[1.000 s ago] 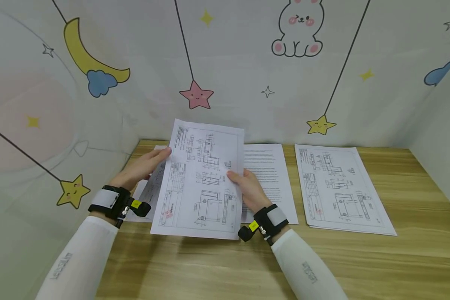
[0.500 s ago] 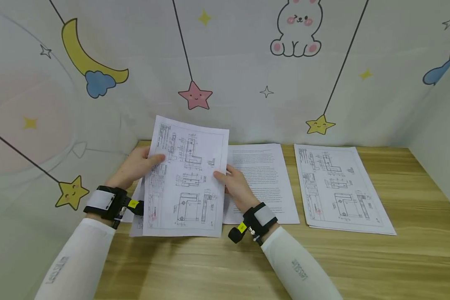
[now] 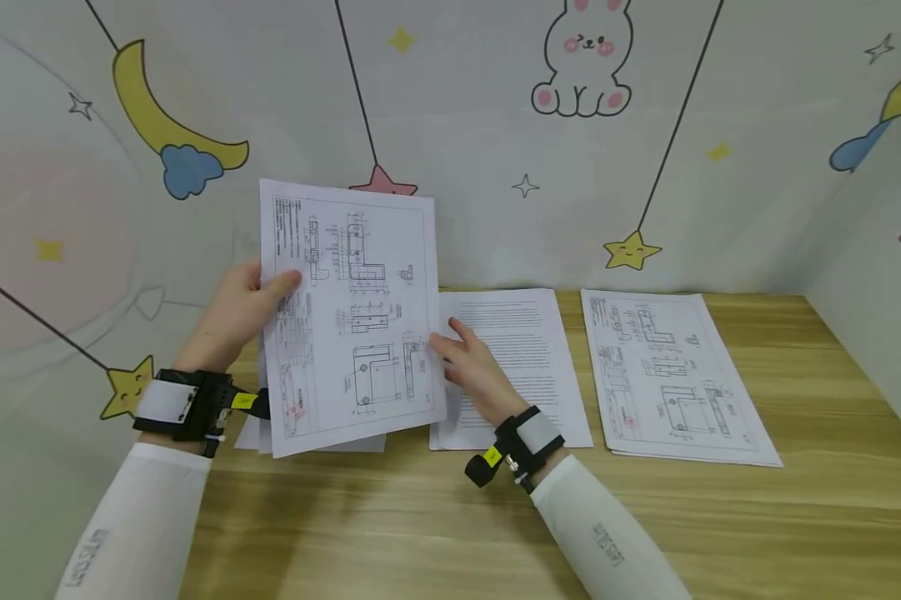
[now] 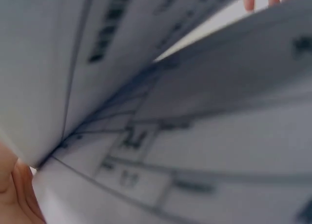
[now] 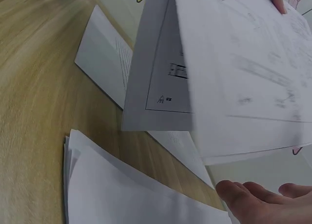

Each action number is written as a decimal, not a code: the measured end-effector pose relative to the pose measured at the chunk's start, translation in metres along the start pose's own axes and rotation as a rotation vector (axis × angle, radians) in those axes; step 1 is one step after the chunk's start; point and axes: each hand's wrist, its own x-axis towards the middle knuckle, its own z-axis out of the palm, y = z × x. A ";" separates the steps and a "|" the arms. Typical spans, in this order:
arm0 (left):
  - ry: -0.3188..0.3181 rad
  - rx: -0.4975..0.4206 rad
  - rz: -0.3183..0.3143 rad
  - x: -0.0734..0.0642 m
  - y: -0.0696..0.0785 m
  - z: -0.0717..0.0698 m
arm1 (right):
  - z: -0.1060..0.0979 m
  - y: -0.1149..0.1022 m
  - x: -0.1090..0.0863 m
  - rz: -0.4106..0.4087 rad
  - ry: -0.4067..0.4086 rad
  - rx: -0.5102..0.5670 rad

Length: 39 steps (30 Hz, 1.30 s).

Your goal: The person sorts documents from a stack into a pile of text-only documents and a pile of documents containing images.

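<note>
Raised over the table's left part are sheets of technical drawings (image 3: 378, 308), pinched at the left edge by my left hand (image 3: 228, 312), its thumb across the front. In the right wrist view the front sheets stand apart from another drawing sheet (image 5: 158, 87) behind them. The left wrist view looks into the gap between printed sheets (image 4: 136, 146). My right hand (image 3: 480, 367) is by the right edge of the raised sheets, fingers spread and relaxed, and below that edge in the right wrist view (image 5: 268, 204). Behind it lies a page of printed text (image 3: 525, 375) on the table.
A neat stack of drawing sheets (image 3: 671, 375) lies to the right on the wooden table (image 3: 495, 533). More paper (image 3: 360, 444) shows on the table beneath the raised sheets. A patterned wall covering (image 3: 480, 108) stands at the back.
The drawing sheets have moved left and up with my left hand. My right thumb and fingers, earlier holding their right edge, have loosened and spread. More of the text page shows.
</note>
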 end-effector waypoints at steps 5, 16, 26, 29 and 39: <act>-0.037 -0.117 0.040 0.001 0.009 0.012 | -0.011 -0.004 -0.004 -0.038 -0.072 0.053; -0.223 -0.491 0.041 0.014 -0.007 0.047 | -0.044 -0.008 -0.014 -0.044 -0.136 0.124; -0.267 -0.489 0.020 0.024 -0.014 0.080 | -0.058 -0.009 -0.020 -0.031 -0.051 0.135; -0.255 -0.456 -0.006 0.026 -0.018 0.088 | -0.061 -0.010 -0.023 -0.043 -0.031 0.069; -0.284 -0.426 -0.079 0.025 -0.022 0.123 | -0.080 -0.014 -0.037 -0.095 0.194 -0.204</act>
